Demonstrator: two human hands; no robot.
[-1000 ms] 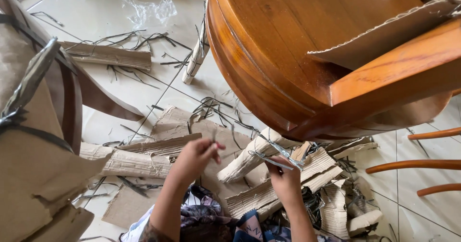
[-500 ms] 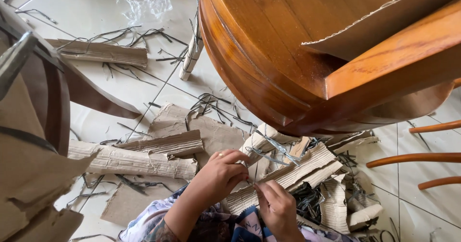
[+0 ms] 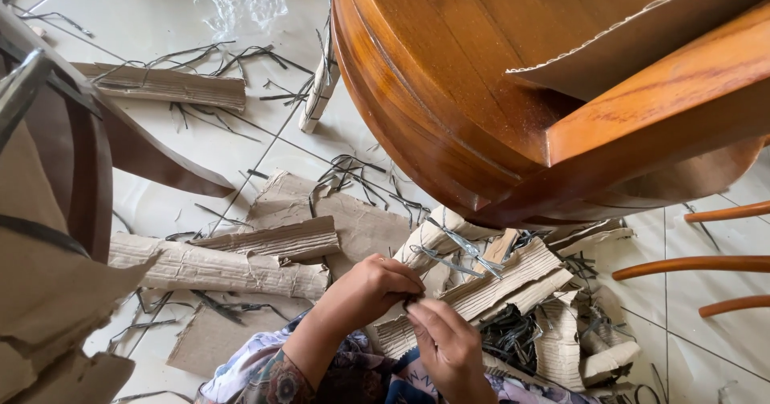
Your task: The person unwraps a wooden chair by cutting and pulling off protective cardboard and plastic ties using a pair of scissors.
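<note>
Hands met since earlier frame: left hand (image 3: 377, 288) and right hand (image 3: 445, 344) both pinched dark strip (image 3: 411, 301). Much cardboard (image 3: 497, 280) stripped; straps (image 3: 457, 251) remained.

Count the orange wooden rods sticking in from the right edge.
3. The top rod lies just below the round wooden table, the middle rod under it, and the bottom rod lowest. All run off frame; more may be hidden beyond.

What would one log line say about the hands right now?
left hand: pinching thin dark strip | right hand: fingertips meet the left's, same strip | below: corrugated cardboard piece | floor: cardboard scraps, strips
</note>
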